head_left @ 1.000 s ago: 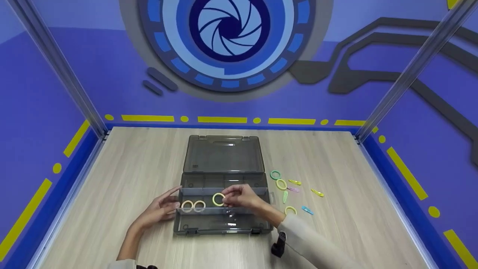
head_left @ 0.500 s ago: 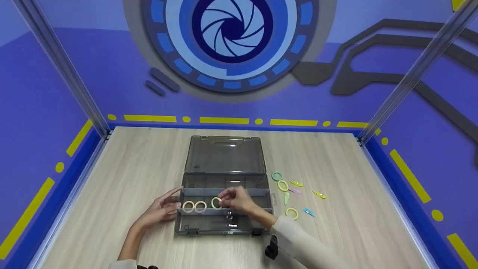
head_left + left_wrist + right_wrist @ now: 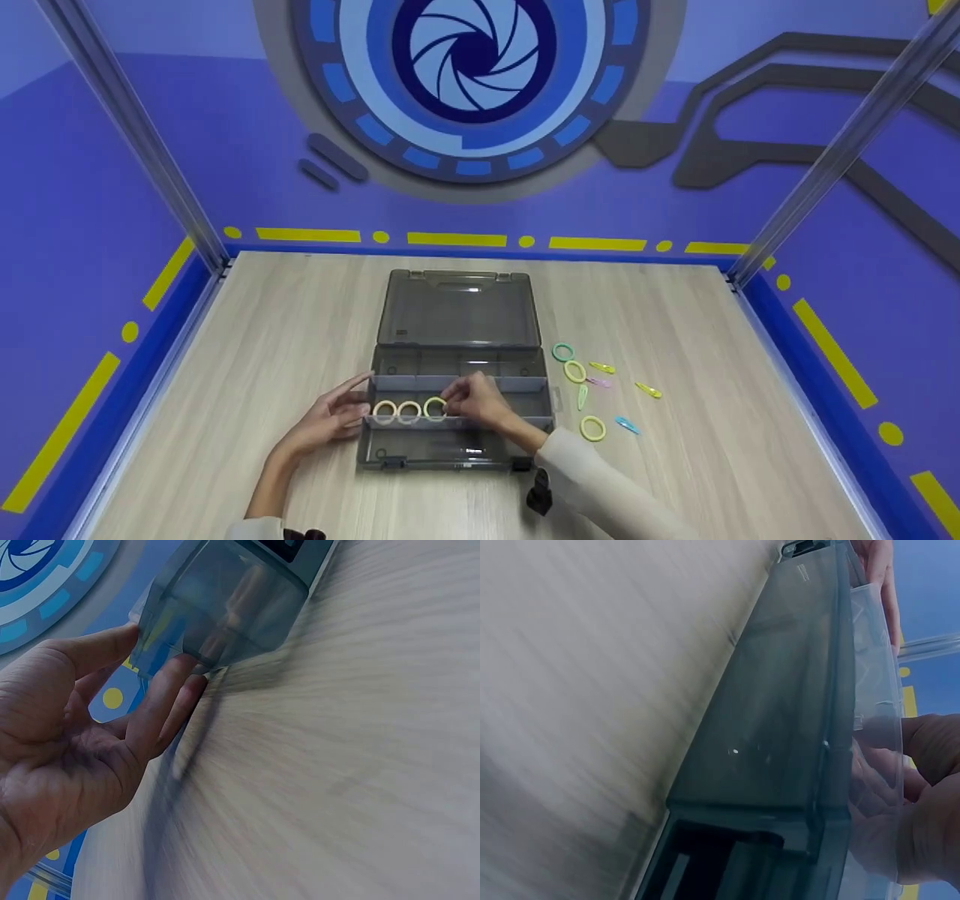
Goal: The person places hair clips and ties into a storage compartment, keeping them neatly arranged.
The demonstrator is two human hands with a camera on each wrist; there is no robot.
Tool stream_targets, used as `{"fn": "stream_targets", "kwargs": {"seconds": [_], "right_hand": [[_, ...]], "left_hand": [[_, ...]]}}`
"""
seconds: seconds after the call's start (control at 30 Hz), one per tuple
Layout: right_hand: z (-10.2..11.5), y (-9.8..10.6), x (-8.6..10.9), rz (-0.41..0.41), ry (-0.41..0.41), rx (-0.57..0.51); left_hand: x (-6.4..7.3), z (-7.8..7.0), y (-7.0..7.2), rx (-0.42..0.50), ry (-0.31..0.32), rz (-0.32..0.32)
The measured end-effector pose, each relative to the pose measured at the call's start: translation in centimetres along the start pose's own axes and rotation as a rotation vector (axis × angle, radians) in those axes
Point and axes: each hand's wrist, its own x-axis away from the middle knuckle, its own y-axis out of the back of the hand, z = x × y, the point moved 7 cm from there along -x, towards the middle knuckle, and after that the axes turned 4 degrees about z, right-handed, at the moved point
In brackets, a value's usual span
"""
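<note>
An open, smoky see-through compartment box (image 3: 431, 450) lies on the table with its lid (image 3: 459, 309) folded back. Clear dividers (image 3: 465, 384) split it into long rows. In the middle row, two peach hair ties (image 3: 374, 412) stand side by side at the left. My right hand (image 3: 478, 401) pinches a yellow-green hair tie (image 3: 426, 409) just right of them in that row; in the right wrist view the fingers reach down behind a clear divider. My left hand (image 3: 330, 421) rests its fingertips against the box's left wall (image 3: 217, 607), fingers loosely spread.
Right of the box lie a green hair tie (image 3: 553, 352), two yellow hair ties (image 3: 582, 429), and several snap hair clips, including a blue one (image 3: 627, 425), a pink one (image 3: 598, 382) and a yellow one (image 3: 649, 390). Blue printed walls enclose the wooden table (image 3: 300, 300).
My right hand has lowered the yellow-green hair tie into the middle row and brought it left, close to the peach pair. My left hand stays at the box wall.
</note>
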Motion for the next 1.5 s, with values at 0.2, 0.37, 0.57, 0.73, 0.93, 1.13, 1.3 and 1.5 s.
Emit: {"fn": "stream_targets", "kwargs": {"seconds": [0.2,0.37,0.57,0.73,0.93,1.13,1.3,1.5], "right_hand": [[-0.1,0.0,0.0,0.006,0.016,0.021],[0.1,0.3,0.1,0.024,0.041,0.017],[0.1,1.1,0.7,0.047,0.024,-0.046],[-0.3,2.9,1.3,0.040,-0.025,-0.090],[-0.3,5.9,1.9,0.002,-0.013,-0.101],[-0.8,8.6,3.0,-0.021,-0.004,-0.116],[-1.9,11.0,4.4,-0.048,-0.042,-0.099],[-4.0,13.5,6.1,-0.095,-0.125,-0.112]], "left_hand": [[0.0,0.0,-0.1,-0.007,0.011,-0.012],[0.0,-0.3,-0.1,0.002,-0.008,-0.001],[-0.1,-0.3,0.0,0.007,-0.020,0.007],[-0.3,-0.3,0.0,-0.002,-0.012,0.005],[-0.3,0.0,0.0,0.014,0.040,-0.017],[-0.3,-0.1,0.0,0.012,0.031,-0.014],[-0.3,-0.1,0.0,0.005,0.038,-0.023],[-0.3,0.0,0.0,0.001,0.044,-0.029]]}}
